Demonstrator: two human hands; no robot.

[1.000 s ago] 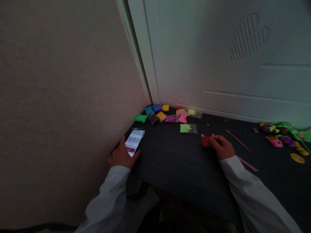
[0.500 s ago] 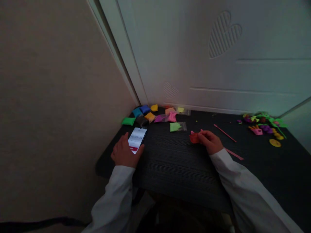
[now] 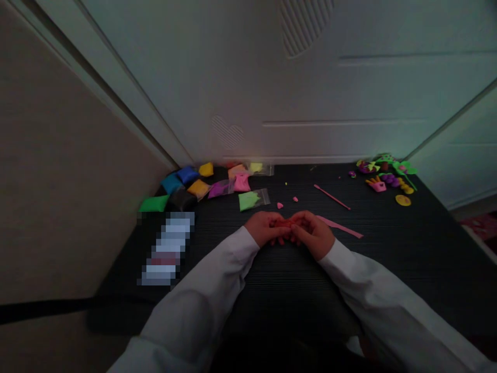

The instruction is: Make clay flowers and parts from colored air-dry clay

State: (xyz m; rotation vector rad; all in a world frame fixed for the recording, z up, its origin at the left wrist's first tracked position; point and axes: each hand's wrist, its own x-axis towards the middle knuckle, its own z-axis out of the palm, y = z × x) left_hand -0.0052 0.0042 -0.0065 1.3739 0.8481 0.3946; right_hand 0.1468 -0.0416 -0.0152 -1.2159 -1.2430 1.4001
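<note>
A small bag of red clay (image 3: pixel 286 224) is pinched between both hands above the dark table. My left hand (image 3: pixel 263 228) closes on its left side, fingers curled. My right hand (image 3: pixel 315 236) grips the other side with thumb and fingers together. The fingers cover much of the bag. Just beyond them lie two small pink clay pieces (image 3: pixel 280 205). Near my right hand is a flat pink modelling tool (image 3: pixel 344 228), partly hidden by the hand, and farther back a thin pink stick tool (image 3: pixel 332 197).
Bags of coloured clay, among them a light green one (image 3: pixel 250 200) and a green one (image 3: pixel 154 203), line the back left. A blurred-out phone (image 3: pixel 166 248) lies at left. Small clay figures (image 3: pixel 392 180) sit at the back right. A white panel (image 3: pixel 248 77) rises behind the table (image 3: pixel 287 280).
My left hand has left the phone and come over to the red clay bag, which both hands now hold. The pink pieces now show on the table. The view has turned right.
</note>
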